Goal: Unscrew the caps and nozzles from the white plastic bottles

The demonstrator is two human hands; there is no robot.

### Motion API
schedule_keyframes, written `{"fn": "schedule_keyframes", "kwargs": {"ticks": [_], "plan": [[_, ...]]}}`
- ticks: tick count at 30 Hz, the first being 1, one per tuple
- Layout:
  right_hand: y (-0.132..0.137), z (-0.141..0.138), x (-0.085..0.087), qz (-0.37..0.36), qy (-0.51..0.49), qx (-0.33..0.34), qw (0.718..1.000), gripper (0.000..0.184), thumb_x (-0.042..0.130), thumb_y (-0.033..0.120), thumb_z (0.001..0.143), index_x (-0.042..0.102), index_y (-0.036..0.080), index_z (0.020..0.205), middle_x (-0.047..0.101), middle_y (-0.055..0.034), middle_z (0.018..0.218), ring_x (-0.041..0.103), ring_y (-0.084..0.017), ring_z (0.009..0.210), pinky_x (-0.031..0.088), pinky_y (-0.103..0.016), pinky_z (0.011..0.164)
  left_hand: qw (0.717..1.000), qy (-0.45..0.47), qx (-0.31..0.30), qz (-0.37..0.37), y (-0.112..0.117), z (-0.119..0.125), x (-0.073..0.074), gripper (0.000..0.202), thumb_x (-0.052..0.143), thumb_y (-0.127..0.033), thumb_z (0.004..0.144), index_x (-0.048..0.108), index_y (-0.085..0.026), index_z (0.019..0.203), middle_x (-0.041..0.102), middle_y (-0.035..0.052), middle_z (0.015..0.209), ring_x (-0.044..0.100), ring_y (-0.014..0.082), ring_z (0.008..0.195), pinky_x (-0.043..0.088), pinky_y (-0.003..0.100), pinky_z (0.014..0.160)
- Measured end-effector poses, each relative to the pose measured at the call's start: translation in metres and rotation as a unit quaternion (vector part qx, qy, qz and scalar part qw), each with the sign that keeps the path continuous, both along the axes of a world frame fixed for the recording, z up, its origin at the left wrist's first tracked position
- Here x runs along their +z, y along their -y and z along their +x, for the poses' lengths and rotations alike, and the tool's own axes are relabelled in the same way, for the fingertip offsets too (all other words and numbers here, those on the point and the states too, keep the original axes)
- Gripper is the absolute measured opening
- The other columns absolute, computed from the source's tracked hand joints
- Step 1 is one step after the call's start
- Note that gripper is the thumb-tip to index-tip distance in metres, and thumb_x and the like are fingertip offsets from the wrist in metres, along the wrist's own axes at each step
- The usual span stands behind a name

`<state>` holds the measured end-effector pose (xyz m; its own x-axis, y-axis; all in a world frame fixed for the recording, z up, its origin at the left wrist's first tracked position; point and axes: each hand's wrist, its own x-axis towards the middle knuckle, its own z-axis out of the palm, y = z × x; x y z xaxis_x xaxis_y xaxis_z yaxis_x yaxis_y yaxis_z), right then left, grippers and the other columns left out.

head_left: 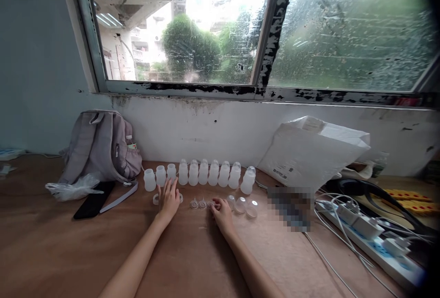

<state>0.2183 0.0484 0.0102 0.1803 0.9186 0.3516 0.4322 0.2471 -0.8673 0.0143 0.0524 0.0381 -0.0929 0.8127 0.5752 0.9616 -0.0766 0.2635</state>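
Observation:
A row of small white baby bottles stands along the back of the table, several with domed clear caps, like the capped bottle (203,174). At the row's left end, three stand uncapped, among them the open bottle (150,181). My left hand (168,204) is over the white collar rings, fingers spread; one collar ring (156,199) shows beside it and others are partly hidden. My right hand (222,215) has its fingers closed at the right end of a row of clear bottle nipples (194,203), pinching one. Right of it lie three clear domed caps (252,209).
A grey backpack (99,146), a clear plastic bag (77,188) and a black phone-like slab (94,201) are on the left. On the right are a white plastic bag (309,151), a blurred-out object (290,208), cables and a power strip (374,243). A wall and window rise behind.

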Motion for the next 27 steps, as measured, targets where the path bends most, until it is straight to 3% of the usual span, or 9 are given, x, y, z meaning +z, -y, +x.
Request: {"fn": "schedule_keyframes", "kwargs": {"ticks": [6,9,12,16,22,24,27], "plan": [[0.0,0.002,-0.005,0.028,0.007,0.008,1.0,0.017,0.049,0.024,0.067,0.061,0.018,0.077,0.056,-0.0044,0.081,0.055,-0.013,0.053,0.046,-0.026,0.051,0.999,-0.033,-0.017,0.009,-0.047,0.002,0.057,0.044,0.034,-0.02,0.081,0.036,-0.022,0.124,0.037,0.0075,0.13,0.025,0.0236,0.123,0.008,0.044,0.102],[0.001,0.003,-0.005,0.039,0.01,0.009,0.999,0.018,0.048,0.024,0.068,0.061,0.019,0.079,0.056,-0.0034,0.081,0.055,-0.014,0.056,0.046,-0.026,0.052,0.999,-0.035,-0.032,0.0,-0.06,0.002,0.069,0.036,0.037,-0.023,0.081,0.046,-0.022,0.115,0.049,0.0079,0.119,0.036,0.0229,0.116,0.022,0.038,0.098],[0.002,0.003,-0.003,0.043,0.004,0.005,0.999,0.018,0.047,0.023,0.068,0.06,0.018,0.08,0.055,-0.0035,0.079,0.054,-0.014,0.055,0.045,-0.027,0.051,0.998,-0.031,-0.045,-0.005,-0.061,0.002,0.072,0.028,0.039,-0.028,0.081,0.051,-0.018,0.105,0.06,0.0086,0.097,0.05,0.0214,0.098,0.036,0.031,0.084],[0.002,0.002,0.0,0.037,0.003,0.001,0.999,0.019,0.046,0.022,0.067,0.059,0.017,0.081,0.052,-0.0032,0.077,0.053,-0.014,0.056,0.045,-0.027,0.05,0.999,-0.014,-0.048,0.003,-0.048,0.005,0.076,0.025,0.044,-0.031,0.079,0.049,-0.016,0.098,0.06,0.0069,0.083,0.055,0.0204,0.086,0.04,0.028,0.072],[0.003,0.002,-0.002,0.049,0.002,-0.01,0.999,0.023,0.043,0.019,0.066,0.056,0.019,0.085,0.053,-0.0015,0.073,0.053,-0.014,0.06,0.044,-0.025,0.054,0.992,0.049,-0.082,0.082,-0.002,0.009,0.09,0.025,0.039,-0.032,0.082,0.043,-0.02,0.103,0.055,0.0052,0.101,0.049,0.0179,0.099,0.037,0.028,0.084],[0.003,0.002,-0.002,0.049,0.002,-0.012,0.999,0.023,0.043,0.018,0.066,0.055,0.02,0.085,0.053,-0.001,0.071,0.054,-0.015,0.061,0.044,-0.025,0.055,0.981,0.102,-0.115,0.121,0.017,0.011,0.084,0.026,0.038,-0.033,0.082,0.041,-0.02,0.105,0.054,0.0056,0.102,0.049,0.0185,0.098,0.038,0.03,0.085],[0.003,0.002,-0.002,0.044,-0.004,-0.013,0.999,0.022,0.042,0.017,0.066,0.055,0.021,0.084,0.053,-0.0011,0.071,0.054,-0.016,0.061,0.044,-0.026,0.054,0.965,0.165,-0.143,0.148,0.043,0.019,0.057,0.031,0.039,-0.032,0.082,0.038,-0.019,0.109,0.052,0.0072,0.106,0.051,0.0182,0.096,0.041,0.031,0.081]]}}
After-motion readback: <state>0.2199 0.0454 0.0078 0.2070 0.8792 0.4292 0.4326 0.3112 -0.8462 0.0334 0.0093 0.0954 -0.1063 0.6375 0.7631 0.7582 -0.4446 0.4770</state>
